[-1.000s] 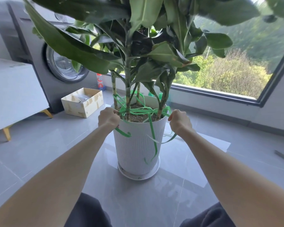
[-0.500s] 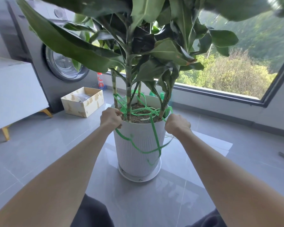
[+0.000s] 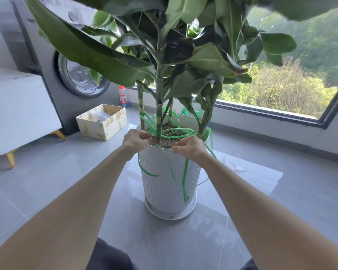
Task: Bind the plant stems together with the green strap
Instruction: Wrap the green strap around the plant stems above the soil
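A tall leafy plant with several upright stems (image 3: 158, 106) grows from a ribbed white pot (image 3: 164, 184) on a white saucer. A thin green strap (image 3: 174, 131) loops around the stems just above the soil, and loose ends hang down the pot's front. My left hand (image 3: 137, 140) pinches the strap beside the middle stem at the pot's near left rim. My right hand (image 3: 189, 148) pinches another part of the strap at the near right rim. Broad leaves hide the upper stems.
An open cardboard box (image 3: 102, 121) sits on the grey tiled floor to the left. Behind it stand a grey washing machine (image 3: 72, 75) and a red-capped bottle (image 3: 123, 96). A white cabinet (image 3: 16, 108) is far left. A large window (image 3: 281, 90) runs behind the pot.
Both hands moved inward over the pot's rim toward the middle stem. The strap loop that hung across the pot's front has been drawn up, leaving loose ends dangling.
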`<state>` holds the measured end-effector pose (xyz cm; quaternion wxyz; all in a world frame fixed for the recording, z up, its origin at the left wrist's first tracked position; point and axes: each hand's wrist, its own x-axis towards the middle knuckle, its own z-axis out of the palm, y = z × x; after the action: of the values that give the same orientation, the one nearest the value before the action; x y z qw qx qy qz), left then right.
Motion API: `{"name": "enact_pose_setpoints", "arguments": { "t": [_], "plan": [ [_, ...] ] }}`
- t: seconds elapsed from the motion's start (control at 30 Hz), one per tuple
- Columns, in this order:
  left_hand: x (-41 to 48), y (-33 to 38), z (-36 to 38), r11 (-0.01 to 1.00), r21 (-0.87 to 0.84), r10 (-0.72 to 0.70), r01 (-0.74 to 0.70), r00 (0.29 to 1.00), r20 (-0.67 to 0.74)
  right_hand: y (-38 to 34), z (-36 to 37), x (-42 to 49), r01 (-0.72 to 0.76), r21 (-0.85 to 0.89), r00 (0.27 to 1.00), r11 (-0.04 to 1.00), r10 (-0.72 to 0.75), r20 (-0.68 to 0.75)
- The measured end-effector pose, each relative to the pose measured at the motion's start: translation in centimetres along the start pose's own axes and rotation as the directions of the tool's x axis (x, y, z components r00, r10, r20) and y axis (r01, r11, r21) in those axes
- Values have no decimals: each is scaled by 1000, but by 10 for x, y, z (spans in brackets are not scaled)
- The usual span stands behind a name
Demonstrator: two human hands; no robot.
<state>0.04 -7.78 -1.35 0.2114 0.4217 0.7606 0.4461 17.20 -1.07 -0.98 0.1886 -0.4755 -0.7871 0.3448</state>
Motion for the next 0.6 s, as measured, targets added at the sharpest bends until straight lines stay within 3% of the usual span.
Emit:
{"name": "enact_pose_setpoints", "arguments": {
  "t": [0.23, 0.47, 0.6],
  "plan": [
    [0, 2, -3, 999, -49, -14, 15, 1000, 26, -4, 11, 4, 25, 43, 997, 999, -28, 72],
    [2, 1, -5, 999, -30, -16, 17, 999, 36, -8, 20, 4, 70, -87, 997, 994, -73, -27],
    [1, 4, -7, 997, 71, -27, 32, 997, -73, -10, 18, 3, 130, -165, 991, 978, -126, 34]
  ]
}}
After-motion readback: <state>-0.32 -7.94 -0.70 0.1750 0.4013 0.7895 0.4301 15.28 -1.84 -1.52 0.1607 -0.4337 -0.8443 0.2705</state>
